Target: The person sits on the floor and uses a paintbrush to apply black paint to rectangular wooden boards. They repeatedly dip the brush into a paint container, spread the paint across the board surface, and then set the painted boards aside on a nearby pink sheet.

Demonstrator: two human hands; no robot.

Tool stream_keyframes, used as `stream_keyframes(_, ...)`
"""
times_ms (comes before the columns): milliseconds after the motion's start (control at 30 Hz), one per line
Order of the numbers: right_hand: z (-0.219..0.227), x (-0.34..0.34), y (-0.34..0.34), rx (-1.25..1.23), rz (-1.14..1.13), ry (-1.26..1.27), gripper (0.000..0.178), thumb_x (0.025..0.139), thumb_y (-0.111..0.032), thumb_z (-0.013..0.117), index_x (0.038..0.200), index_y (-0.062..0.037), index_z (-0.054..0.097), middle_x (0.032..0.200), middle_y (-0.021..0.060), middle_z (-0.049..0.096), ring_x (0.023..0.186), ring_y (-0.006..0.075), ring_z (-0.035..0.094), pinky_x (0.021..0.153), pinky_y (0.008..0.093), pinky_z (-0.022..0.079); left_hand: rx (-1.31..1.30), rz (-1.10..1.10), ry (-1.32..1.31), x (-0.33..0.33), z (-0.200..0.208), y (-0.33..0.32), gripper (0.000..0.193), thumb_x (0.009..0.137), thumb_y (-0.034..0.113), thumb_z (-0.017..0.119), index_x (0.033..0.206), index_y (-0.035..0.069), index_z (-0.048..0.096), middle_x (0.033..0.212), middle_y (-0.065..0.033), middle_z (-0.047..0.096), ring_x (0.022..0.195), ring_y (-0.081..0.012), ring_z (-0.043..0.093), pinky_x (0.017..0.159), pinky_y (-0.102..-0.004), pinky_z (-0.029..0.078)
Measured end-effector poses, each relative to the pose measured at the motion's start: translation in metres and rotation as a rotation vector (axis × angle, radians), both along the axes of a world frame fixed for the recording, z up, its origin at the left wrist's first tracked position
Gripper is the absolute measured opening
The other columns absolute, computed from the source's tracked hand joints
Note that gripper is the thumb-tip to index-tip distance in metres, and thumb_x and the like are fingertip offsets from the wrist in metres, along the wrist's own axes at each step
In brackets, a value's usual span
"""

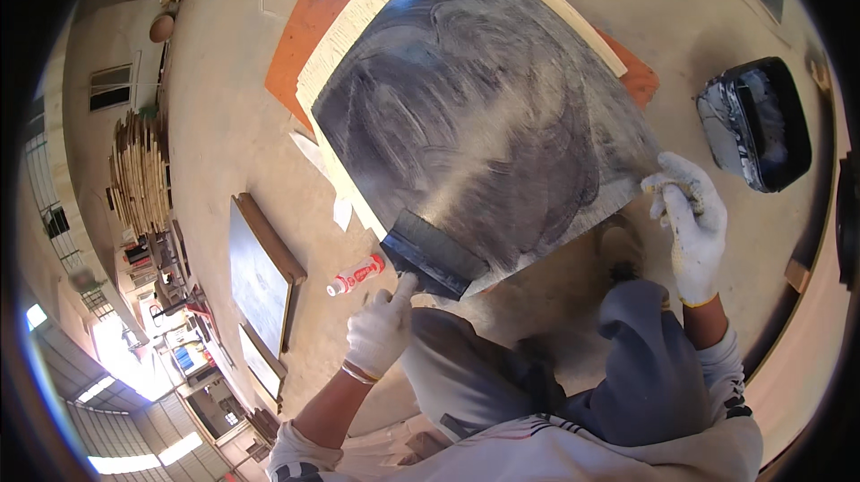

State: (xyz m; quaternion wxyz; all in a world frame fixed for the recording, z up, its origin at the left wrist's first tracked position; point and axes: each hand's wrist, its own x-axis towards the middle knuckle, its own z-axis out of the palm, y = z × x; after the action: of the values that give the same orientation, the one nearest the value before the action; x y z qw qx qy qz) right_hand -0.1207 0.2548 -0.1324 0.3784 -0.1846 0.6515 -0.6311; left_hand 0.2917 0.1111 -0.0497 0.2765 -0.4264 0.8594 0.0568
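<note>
Scraper (pixel 434 253): the end in my left hand (pixel 381 331) is hidden by the glove; the blade covers part of the dark panel's (pixel 475 115) near left corner.
Right hand (pixel 694 222): my curled fingers hide the palm, and I can't tell whether they touch the panel's right corner.
Pale board (pixel 339 61): mostly covered by the panel, its far corner cut off at the top of my view.
Orange sheet (pixel 309 34): largely hidden beneath.
Bucket (pixel 724 128): too dark inside to tell its level.
Shelf clutter (pixel 185 357): too small and blurred.
Shirt (pixel 555 451): cut off below.
</note>
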Motion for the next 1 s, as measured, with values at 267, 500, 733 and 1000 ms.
stream_keyframes(267,0.009,0.004,-0.009,0.019,0.013,-0.018,0.036,0.104,0.002,0.054,0.138,0.0038,0.064,0.108,0.0103,0.076,0.077,0.0053,0.057,0.067,0.0198,0.044,-0.195,0.013,0.307,-0.07,-0.031,-0.137,0.041,0.104,0.019,0.058,0.145,0.021,0.061,0.098,-0.0184,0.075,0.082,-0.0417,0.074,0.071,-0.054,0.06)
stream_keyframes(500,0.001,0.001,0.005,0.012,-0.02,-0.05,0.036,0.104,0.002,0.054,0.139,0.0038,0.064,0.109,0.0101,0.076,0.076,0.0048,0.057,0.068,0.0196,0.045,-0.032,-0.05,0.219,-0.112,-0.027,-0.116,0.05,0.102,0.021,0.064,0.151,0.026,0.06,0.101,-0.0118,0.073,0.09,-0.0389,0.075,0.078,-0.0479,0.062)
stream_keyframes(733,0.009,-0.007,0.003,-0.013,-0.008,-0.056,0.036,0.105,0.001,0.055,0.14,0.0036,0.063,0.109,0.0107,0.076,0.079,0.0051,0.058,0.07,0.0202,0.046,-0.183,0.15,0.22,-0.017,-0.039,-0.179,0.047,0.103,0.027,0.061,0.15,0.027,0.062,0.105,-0.0164,0.077,0.09,-0.0392,0.076,0.081,-0.0523,0.06)
stream_keyframes(1000,0.008,0.008,-0.001,-0.016,0.037,-0.068,0.036,0.105,0.0,0.055,0.14,0.0028,0.063,0.108,0.0104,0.076,0.078,0.0056,0.059,0.068,0.0198,0.046,-0.024,-0.31,0.38,-0.16,-0.033,-0.192,0.046,0.102,0.021,0.062,0.148,0.021,0.062,0.097,-0.0143,0.074,0.084,-0.0371,0.075,0.075,-0.0475,0.061)
